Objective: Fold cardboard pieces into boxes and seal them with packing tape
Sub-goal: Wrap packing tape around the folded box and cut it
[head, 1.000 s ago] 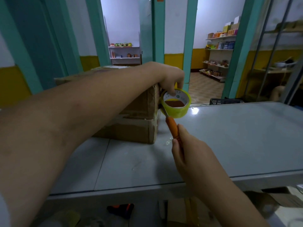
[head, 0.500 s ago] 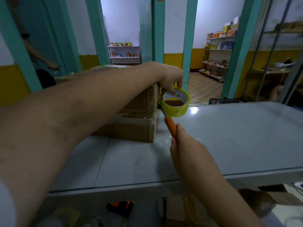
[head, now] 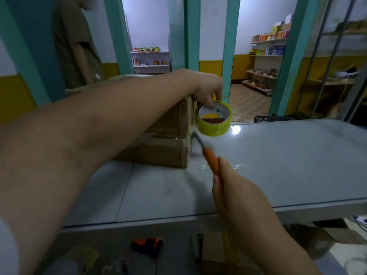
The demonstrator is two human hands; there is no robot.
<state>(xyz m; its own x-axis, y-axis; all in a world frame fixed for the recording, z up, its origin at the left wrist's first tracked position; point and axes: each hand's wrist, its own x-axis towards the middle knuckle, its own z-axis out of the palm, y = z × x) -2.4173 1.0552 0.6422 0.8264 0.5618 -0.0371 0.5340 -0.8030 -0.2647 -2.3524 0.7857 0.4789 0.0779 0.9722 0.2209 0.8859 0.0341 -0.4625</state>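
A brown cardboard box (head: 158, 149) stands on the grey table (head: 278, 165), partly hidden behind my left forearm. My left hand (head: 206, 88) reaches over the box and holds a yellow-green tape roll (head: 214, 122) by its rim, just off the box's right corner. My right hand (head: 234, 193) grips a cutter with an orange handle (head: 211, 159). Its blade points up toward the short stretch of tape between roll and box.
A person in a brown shirt (head: 75, 42) stands behind the box at the left. Teal door frames and shelves with goods (head: 266, 54) lie beyond the table. Under the table's front edge lie an orange-black tool (head: 147, 246) and cardboard pieces (head: 337, 233).
The person at the back left has stepped closer into view. My right hand and the cutter have shifted slightly; the roll stays at the box corner.
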